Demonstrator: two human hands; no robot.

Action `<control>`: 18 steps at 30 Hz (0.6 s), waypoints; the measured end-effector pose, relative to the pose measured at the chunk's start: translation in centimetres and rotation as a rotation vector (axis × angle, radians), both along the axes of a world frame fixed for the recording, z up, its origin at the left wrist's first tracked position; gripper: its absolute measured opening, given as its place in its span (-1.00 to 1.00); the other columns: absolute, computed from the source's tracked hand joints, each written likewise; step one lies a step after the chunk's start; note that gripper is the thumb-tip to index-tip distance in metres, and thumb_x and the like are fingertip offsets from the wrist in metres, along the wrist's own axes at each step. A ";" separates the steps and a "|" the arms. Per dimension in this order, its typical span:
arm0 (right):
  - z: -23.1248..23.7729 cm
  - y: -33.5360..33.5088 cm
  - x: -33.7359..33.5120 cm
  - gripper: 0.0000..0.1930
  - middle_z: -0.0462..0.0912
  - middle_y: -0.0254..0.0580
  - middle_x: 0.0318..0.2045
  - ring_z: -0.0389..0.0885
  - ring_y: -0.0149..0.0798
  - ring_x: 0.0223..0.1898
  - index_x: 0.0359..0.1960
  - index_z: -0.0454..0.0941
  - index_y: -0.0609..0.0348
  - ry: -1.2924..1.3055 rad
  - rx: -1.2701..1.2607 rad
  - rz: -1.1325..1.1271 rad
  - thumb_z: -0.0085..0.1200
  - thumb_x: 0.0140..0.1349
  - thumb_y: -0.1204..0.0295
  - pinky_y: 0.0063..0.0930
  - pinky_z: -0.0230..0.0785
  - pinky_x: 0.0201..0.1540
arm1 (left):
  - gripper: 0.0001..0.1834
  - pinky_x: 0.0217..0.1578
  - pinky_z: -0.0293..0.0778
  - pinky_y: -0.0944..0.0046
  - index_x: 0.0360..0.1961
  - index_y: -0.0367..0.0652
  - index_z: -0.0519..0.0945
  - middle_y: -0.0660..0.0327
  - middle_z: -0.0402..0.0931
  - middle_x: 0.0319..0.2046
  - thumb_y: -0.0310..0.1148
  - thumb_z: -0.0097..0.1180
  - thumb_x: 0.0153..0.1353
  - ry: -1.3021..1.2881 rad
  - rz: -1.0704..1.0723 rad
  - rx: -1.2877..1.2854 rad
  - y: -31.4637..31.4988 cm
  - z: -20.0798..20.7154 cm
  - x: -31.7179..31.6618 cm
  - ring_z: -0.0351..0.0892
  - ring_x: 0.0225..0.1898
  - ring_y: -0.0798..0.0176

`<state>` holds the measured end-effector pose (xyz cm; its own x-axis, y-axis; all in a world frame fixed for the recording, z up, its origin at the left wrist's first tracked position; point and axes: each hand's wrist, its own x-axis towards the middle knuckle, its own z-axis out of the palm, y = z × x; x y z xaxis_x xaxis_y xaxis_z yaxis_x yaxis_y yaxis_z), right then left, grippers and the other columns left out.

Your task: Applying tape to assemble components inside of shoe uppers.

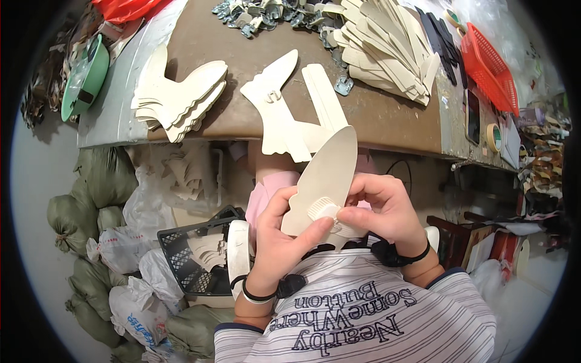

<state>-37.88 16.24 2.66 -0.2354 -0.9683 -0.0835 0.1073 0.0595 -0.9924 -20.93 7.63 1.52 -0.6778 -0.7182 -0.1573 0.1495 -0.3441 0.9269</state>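
A brown desk (387,115) is carrying stacks of cream cut-outs (181,100) and metal clips (260,15); sacks (91,199) are lying below. Over the lap, both hands are holding a cream pointed panel (327,175), tip up. It is looking thin, light and moderately stiff, likely creasing if bent; grip it at the lower edge. The left hand (278,242) is pinching that edge, and the right hand (384,209) is closing its fingers on a small white ribbed disc (322,210).

Cream cut-out piece (327,172) — pointed tip up, tilted right, held off the table edge; small white ribbed strap (322,210) pressed against its lower part.
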 end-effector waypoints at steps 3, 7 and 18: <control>-0.6 0.1 0.1 -0.84 0.63 -0.37 -0.45 0.53 -0.58 -0.40 -0.28 0.59 0.31 -0.038 0.056 -0.025 0.25 0.14 0.50 -0.67 0.40 -0.32 | -0.61 -0.17 0.50 0.43 -0.03 -0.31 0.46 0.19 0.57 -0.18 -0.54 0.29 0.12 -0.002 0.042 0.054 -0.1 -0.4 -0.2 0.55 -0.16 0.43; -0.7 0.0 0.0 -0.82 0.65 -0.34 -0.37 0.55 -0.56 -0.34 -0.21 0.59 0.33 -0.152 0.133 -0.023 0.23 0.17 0.52 -0.67 0.41 -0.25 | -0.63 -0.18 0.51 0.45 -0.03 -0.33 0.48 0.20 0.59 -0.19 -0.54 0.28 0.13 -0.047 0.054 0.077 -0.6 -0.2 -0.7 0.57 -0.18 0.44; -2.7 -0.5 -0.4 -0.83 0.66 -0.26 -0.37 0.56 -0.54 -0.43 -0.22 0.59 0.36 -0.449 0.268 -0.002 0.19 0.22 0.50 -0.66 0.42 -0.39 | -0.61 -0.27 0.53 0.47 -0.02 -0.36 0.46 0.18 0.59 -0.23 -0.50 0.28 0.15 -0.037 0.066 0.193 -1.1 -1.9 -1.2 0.59 -0.24 0.45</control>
<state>-38.27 15.75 -0.04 -0.1213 -0.8986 -0.4217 0.5194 0.3046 -0.7984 -22.17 6.50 -0.36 -0.6214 -0.7150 -0.3203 0.1449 -0.5066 0.8499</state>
